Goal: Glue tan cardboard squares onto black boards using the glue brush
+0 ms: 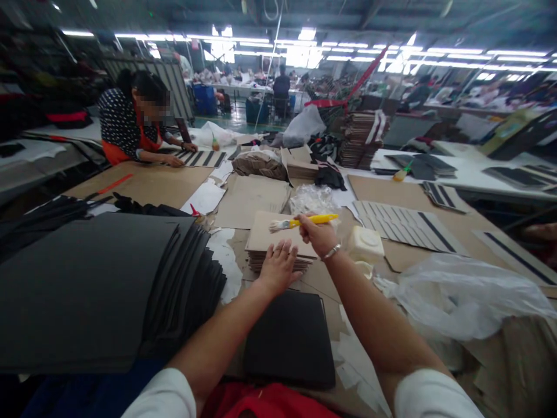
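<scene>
My right hand [318, 235] grips a yellow-handled paintbrush [324, 219], its pale bristles pointing left over a stack of tan cardboard sheets [261, 232]. Whether the bristles touch the top sheet I cannot tell. On the near edge of that stack rests my left hand [281, 268], fingers stretched out and holding nothing. Just below it lies a black square panel pile [289, 342]. To the right of the stack stands an off-white plastic container [366, 244].
Large dark grey sheets [82, 278] are piled at the left. Clear plastic bags [470, 296] lie at the right, beside striped panels [409, 226]. Across the table a co-worker [130, 119] bends over a striped panel [202, 158]. A tall cardboard stack [360, 139] stands behind.
</scene>
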`<state>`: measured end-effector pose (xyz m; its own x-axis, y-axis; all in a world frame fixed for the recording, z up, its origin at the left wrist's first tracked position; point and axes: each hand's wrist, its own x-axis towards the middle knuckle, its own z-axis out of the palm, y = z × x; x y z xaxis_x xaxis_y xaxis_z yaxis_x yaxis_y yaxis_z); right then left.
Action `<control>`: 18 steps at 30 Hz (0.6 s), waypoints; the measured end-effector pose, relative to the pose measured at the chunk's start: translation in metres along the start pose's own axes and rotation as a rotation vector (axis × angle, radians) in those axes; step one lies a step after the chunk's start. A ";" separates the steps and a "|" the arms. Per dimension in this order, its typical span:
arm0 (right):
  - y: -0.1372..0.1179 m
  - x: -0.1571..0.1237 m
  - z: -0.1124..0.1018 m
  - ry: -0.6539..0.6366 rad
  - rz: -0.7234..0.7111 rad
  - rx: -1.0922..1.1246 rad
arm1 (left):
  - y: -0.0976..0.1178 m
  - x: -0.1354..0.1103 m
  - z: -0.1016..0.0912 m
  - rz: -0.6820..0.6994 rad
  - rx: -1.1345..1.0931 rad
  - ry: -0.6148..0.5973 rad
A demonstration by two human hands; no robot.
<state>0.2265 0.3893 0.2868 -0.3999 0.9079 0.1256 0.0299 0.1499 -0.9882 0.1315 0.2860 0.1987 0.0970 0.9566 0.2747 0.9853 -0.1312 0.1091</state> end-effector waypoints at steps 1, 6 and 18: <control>0.007 0.015 0.015 -0.092 0.033 0.017 | -0.001 0.004 0.003 0.000 0.004 -0.056; 0.047 0.067 0.054 -0.323 0.195 -0.146 | -0.002 0.001 0.013 0.015 0.018 -0.118; 0.074 0.101 -0.011 0.141 0.171 -0.331 | -0.004 0.006 0.002 0.022 -0.012 -0.110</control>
<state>0.1986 0.4960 0.2269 -0.2349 0.9720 -0.0048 0.3882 0.0893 -0.9172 0.1285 0.2927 0.1982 0.1339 0.9762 0.1704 0.9811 -0.1549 0.1161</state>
